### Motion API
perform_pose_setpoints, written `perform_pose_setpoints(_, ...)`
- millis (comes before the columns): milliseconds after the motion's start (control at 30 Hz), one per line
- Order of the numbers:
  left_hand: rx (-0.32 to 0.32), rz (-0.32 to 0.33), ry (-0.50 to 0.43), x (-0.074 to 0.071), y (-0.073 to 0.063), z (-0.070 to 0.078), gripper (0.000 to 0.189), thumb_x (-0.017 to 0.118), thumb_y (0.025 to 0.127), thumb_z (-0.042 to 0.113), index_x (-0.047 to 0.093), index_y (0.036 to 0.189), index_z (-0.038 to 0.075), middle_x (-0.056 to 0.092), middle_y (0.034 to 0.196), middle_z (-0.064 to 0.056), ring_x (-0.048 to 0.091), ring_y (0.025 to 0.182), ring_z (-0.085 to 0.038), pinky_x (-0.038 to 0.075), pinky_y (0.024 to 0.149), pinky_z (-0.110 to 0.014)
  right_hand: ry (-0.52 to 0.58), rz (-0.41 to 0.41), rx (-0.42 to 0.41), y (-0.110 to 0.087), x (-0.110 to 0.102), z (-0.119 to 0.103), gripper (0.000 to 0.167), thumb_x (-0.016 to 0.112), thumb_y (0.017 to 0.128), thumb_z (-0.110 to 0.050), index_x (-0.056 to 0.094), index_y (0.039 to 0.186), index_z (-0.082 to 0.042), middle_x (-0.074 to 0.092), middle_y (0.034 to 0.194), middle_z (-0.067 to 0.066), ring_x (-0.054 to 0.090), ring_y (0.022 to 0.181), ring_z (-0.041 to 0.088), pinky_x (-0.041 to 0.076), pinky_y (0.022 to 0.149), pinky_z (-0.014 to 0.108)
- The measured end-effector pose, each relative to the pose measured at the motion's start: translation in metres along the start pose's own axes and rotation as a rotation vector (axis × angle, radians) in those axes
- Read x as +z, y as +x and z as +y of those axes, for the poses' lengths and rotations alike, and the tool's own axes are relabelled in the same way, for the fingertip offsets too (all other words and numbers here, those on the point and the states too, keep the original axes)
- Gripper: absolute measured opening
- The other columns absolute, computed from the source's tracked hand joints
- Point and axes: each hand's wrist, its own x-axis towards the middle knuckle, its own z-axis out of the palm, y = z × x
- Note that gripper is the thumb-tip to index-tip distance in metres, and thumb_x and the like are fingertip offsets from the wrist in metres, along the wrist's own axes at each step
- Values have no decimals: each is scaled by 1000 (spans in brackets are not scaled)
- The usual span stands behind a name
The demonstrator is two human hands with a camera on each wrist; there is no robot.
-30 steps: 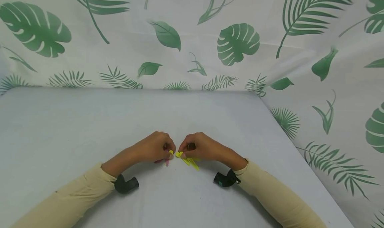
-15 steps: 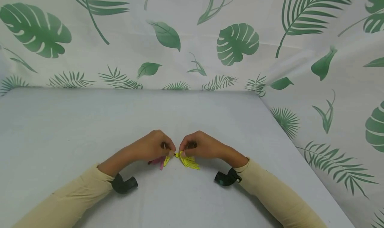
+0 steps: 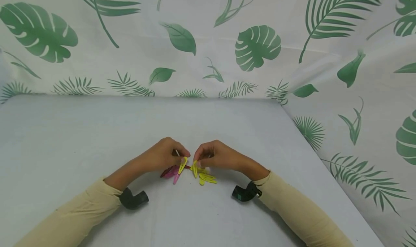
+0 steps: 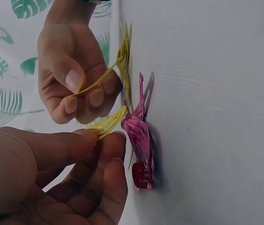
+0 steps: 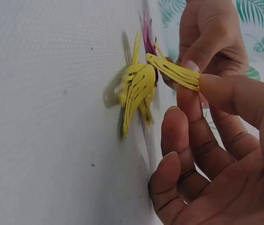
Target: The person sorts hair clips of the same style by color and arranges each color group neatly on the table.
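My left hand point(image 3: 164, 155) pinches a yellow snap hair clip point(image 4: 109, 124) between thumb and forefinger, its free end hanging down in the head view. Facing it, my right hand point(image 3: 221, 156) grips another yellow snap hair clip point(image 5: 176, 72) by one end. Below the right fingers a cluster of yellow hair clips point(image 5: 139, 89) lies fanned out on the table. Pink hair clips point(image 4: 138, 131) lie in a bunch under the left hand, with a dark red clip point(image 4: 141, 175) at their end.
A white cloth covers the table point(image 3: 97, 131). Behind it and along the right side hangs a white curtain point(image 3: 211, 41) printed with green leaves. Black wrist cameras point(image 3: 134, 199) sit by both cuffs, close above the table.
Both hands have risen slightly, the left also shifting a little leftward. A yellow clip now shows in each hand's fingers, apart from the bunched clips, and more of the pink and yellow clusters is uncovered.
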Motion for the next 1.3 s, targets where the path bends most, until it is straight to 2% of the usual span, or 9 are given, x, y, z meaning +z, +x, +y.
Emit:
perform_pose_setpoints(367, -24, 98, -39, -11, 2, -4, 22, 65, 90, 2, 72, 111, 0, 70, 102, -4, 64, 79, -15, 52, 69, -31, 63, 104, 19, 6, -2, -1, 12, 64, 92, -2, 68, 103, 0, 69, 93, 8, 64, 79, 23, 52, 76, 33)
perform_pose_setpoints(633, -14, 151, -17, -20, 6, -13, 22, 66, 89, 0, 71, 111, -2, 70, 105, -7, 65, 83, -15, 52, 76, -32, 74, 146, 25, 11, -6, -1, 15, 66, 91, -4, 68, 105, 2, 67, 96, 9, 64, 81, 24, 53, 77, 35)
perform_pose_setpoints(867, -42, 205, 12, -26, 12, -22, 22, 65, 89, -1, 71, 111, -2, 70, 103, -9, 63, 84, -18, 51, 73, -31, 87, 183, 31, 18, -9, 0, 15, 65, 92, -3, 67, 106, 1, 66, 96, 9, 62, 82, 21, 52, 77, 32)
perform_pose_setpoints(1000, -60, 228, 23, -30, 17, -27, 22, 65, 89, 0, 71, 110, -3, 70, 102, -9, 61, 87, -20, 50, 73, -31, 78, 206, 34, 23, -10, 2, 16, 65, 92, -4, 67, 107, 0, 66, 96, 8, 61, 81, 22, 51, 78, 37)
perform_pose_setpoints(1133, -83, 246, 13, -33, 23, -27, 22, 65, 90, 1, 71, 111, -3, 69, 101, -10, 61, 87, -21, 50, 73, -32, 76, 221, 19, 30, -13, 3, 15, 66, 92, -5, 68, 106, 0, 66, 94, 9, 62, 80, 23, 52, 77, 40)
perform_pose_setpoints(1300, -89, 263, 11, -34, 31, -29, 22, 65, 90, 1, 71, 111, -4, 69, 100, -11, 63, 86, -20, 50, 74, -32, 76, 250, 23, 37, -17, 1, 13, 66, 92, -5, 68, 104, -1, 66, 93, 11, 64, 80, 25, 54, 76, 37)
